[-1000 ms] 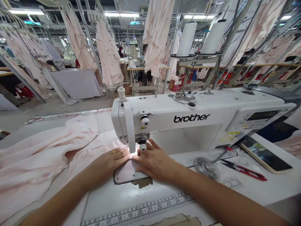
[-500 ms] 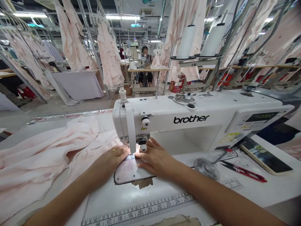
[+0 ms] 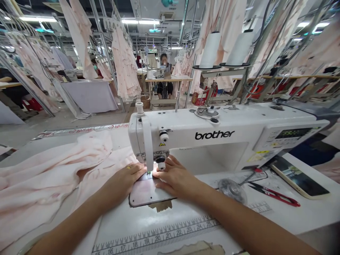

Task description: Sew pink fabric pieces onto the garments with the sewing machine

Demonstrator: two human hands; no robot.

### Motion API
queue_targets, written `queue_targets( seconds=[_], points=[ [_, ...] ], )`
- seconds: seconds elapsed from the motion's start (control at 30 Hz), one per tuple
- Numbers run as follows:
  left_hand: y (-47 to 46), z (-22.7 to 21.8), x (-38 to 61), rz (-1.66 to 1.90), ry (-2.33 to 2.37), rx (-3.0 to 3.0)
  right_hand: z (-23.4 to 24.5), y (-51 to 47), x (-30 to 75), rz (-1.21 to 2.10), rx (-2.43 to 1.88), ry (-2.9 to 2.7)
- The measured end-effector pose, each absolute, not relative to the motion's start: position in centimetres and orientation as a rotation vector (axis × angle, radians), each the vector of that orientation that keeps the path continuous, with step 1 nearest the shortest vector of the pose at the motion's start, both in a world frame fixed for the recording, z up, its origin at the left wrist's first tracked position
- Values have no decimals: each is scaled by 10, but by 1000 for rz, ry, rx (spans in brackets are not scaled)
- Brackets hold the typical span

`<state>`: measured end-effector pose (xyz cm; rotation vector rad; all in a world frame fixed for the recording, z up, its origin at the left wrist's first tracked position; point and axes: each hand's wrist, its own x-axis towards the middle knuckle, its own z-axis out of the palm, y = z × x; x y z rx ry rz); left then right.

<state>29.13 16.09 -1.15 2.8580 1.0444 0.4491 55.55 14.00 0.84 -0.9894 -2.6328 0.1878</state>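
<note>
A white Brother sewing machine (image 3: 212, 134) stands on the table in front of me. My left hand (image 3: 124, 180), a ring on one finger, lies flat with fingers stretched on pale pink fabric (image 3: 53, 177) just left of the needle. My right hand (image 3: 174, 177) rests flat on the right side of the needle, fingertips by the presser foot (image 3: 151, 173). The fabric bunches away to the left across the table. Under both hands shows the metal needle plate (image 3: 145, 193).
Red thread snips (image 3: 276, 194) and a phone (image 3: 300, 177) lie on the table at right, near a clear round disc (image 3: 232, 189). A ruler strip (image 3: 159, 235) runs along the near edge. Two thread cones (image 3: 225, 47) stand behind the machine. Pink garments hang overhead; a person sits at a far table (image 3: 163, 76).
Both hands have crept slightly away from me toward the needle, feeding the fabric along. The view has shifted a little.
</note>
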Motion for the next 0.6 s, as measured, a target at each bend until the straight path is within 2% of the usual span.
queue_targets(
  seconds=[0.6],
  points=[
    [161, -7, 292, 443, 1074, 2896, 9, 141, 558, 103, -946, -2635]
  ],
)
